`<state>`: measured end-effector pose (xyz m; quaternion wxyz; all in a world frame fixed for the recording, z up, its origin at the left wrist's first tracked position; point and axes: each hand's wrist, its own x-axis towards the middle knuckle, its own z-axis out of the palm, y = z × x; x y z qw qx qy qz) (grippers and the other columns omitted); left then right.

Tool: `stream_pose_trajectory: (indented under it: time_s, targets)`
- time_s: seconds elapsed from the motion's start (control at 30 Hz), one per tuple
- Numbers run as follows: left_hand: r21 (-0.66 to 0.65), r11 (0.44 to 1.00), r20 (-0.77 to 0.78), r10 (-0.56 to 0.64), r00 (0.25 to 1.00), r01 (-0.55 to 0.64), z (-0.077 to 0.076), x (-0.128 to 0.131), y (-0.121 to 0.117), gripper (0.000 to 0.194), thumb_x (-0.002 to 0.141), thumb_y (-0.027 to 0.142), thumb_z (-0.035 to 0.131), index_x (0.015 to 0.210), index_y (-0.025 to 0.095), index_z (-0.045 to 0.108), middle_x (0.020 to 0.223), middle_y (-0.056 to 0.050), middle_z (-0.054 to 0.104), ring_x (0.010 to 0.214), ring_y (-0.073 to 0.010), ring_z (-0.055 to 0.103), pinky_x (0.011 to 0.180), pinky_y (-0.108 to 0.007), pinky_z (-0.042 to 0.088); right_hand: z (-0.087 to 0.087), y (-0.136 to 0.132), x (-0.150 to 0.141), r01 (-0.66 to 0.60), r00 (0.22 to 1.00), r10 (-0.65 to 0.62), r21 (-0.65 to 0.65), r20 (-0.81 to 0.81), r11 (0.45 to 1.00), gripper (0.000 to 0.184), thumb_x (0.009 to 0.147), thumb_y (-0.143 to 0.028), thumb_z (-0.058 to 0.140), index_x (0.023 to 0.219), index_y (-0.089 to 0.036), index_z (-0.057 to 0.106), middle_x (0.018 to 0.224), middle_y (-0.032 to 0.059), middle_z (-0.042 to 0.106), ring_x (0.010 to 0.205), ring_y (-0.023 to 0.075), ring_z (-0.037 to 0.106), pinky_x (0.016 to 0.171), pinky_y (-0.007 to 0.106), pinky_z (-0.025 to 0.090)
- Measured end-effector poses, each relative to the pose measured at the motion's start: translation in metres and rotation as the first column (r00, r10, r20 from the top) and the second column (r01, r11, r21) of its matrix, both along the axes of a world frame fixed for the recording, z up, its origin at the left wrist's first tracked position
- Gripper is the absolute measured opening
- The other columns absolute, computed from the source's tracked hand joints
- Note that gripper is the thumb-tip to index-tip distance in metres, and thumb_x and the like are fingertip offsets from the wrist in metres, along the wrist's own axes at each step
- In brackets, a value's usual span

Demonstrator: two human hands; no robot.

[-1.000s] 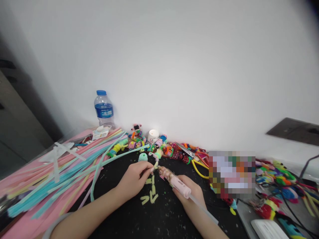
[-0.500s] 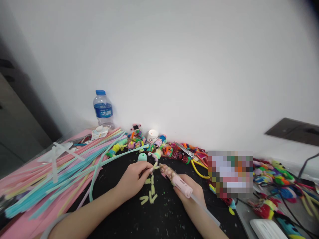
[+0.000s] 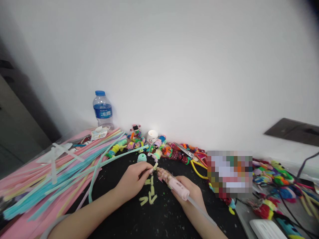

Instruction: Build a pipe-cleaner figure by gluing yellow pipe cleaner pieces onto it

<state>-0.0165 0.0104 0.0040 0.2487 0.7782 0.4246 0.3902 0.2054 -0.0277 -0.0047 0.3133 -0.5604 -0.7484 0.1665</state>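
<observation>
My right hand (image 3: 188,191) is wrapped round a pale pink hot glue gun (image 3: 178,186) with a clear glue stick (image 3: 201,209) coming out of its back end. The gun's crusted tip (image 3: 159,171) meets a short pale yellow pipe cleaner piece (image 3: 155,166), which my left hand (image 3: 136,179) pinches between thumb and fingertips. Below my fingers, several cut yellow pipe cleaner pieces (image 3: 152,198), some bent into a V, lie on the black mat (image 3: 139,219). A mint green coil (image 3: 142,158) sits just behind my left hand.
Pastel pipe cleaners (image 3: 74,172) spread over the left side. A water bottle (image 3: 103,111), a white paper cup (image 3: 152,136) and colourful pipe cleaner figures (image 3: 136,132) line the wall. Scissors (image 3: 193,156) lie behind my right hand. A white device (image 3: 265,229) sits front right.
My right hand has brought the glue gun left and slightly down, so its tip now meets the yellow piece. My left hand has stayed almost still.
</observation>
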Motion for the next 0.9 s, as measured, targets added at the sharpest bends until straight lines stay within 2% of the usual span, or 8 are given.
stream_pose_trajectory:
  time_s: [0.23,0.4,0.5,0.67,0.8,0.9]
  targets:
    - [0.015,1.000,0.005,0.024,1.000,-0.024,0.001,0.000,0.000,0.020,0.087,0.020,0.042,0.080,0.018,0.060,0.073,-0.002,0.062,0.065,-0.0140,0.055,0.063,-0.022,0.041,-0.002,0.003,0.003,0.033,0.999,-0.033,-0.003,0.035,0.999,0.012,0.075,-0.024,0.056,0.084,-0.020,0.062,0.077,0.0009,0.066,0.067,0.0166,0.061,0.058,0.022,0.045]
    - [0.017,0.999,0.005,0.035,0.999,-0.035,0.001,0.001,-0.001,0.020,0.087,0.020,0.042,0.078,0.017,0.060,0.068,-0.001,0.059,0.062,-0.0133,0.053,0.060,-0.022,0.040,-0.003,0.006,0.007,0.102,0.991,-0.104,0.023,0.080,0.995,0.015,0.078,-0.030,0.053,0.086,-0.021,0.063,0.077,0.0012,0.067,0.068,0.0177,0.063,0.058,0.023,0.045]
    - [-0.011,0.999,0.014,0.048,0.999,-0.048,0.001,0.001,-0.001,0.020,0.087,0.020,0.042,0.079,0.017,0.060,0.068,0.000,0.058,0.059,-0.0122,0.052,0.057,-0.021,0.038,0.001,0.008,0.010,0.143,0.976,-0.148,0.042,0.161,0.989,0.018,0.076,-0.026,0.053,0.091,-0.022,0.061,0.084,0.0022,0.067,0.073,0.0197,0.062,0.063,0.027,0.044]
    - [-0.085,0.994,0.053,0.079,0.995,-0.074,-0.001,0.001,0.001,0.020,0.086,0.024,0.043,0.077,0.016,0.059,0.063,0.001,0.055,0.051,-0.0105,0.048,0.050,-0.020,0.037,0.008,0.009,0.010,0.105,0.936,-0.136,0.112,0.324,0.988,0.035,0.069,-0.016,0.053,0.103,-0.019,0.057,0.095,0.0059,0.064,0.087,0.0248,0.058,0.076,0.035,0.039]
    - [-0.167,0.986,0.118,0.027,0.993,-0.007,-0.001,0.002,0.001,0.019,0.086,0.025,0.044,0.075,0.015,0.057,0.059,0.002,0.051,0.048,-0.0098,0.048,0.049,-0.020,0.037,0.009,0.007,0.006,0.105,0.898,-0.168,0.174,0.406,0.979,0.042,0.065,-0.011,0.050,0.106,-0.018,0.056,0.096,0.0080,0.062,0.090,0.0272,0.054,0.078,0.039,0.036]
    - [-0.249,0.966,0.165,-0.028,0.986,0.069,-0.001,0.003,-0.001,0.019,0.086,0.026,0.044,0.075,0.015,0.055,0.057,0.004,0.048,0.046,-0.0091,0.048,0.047,-0.019,0.037,0.009,0.006,0.006,0.098,0.898,-0.166,0.182,0.408,0.978,0.046,0.062,-0.009,0.048,0.107,-0.018,0.055,0.097,0.0086,0.059,0.093,0.0283,0.050,0.080,0.042,0.036]
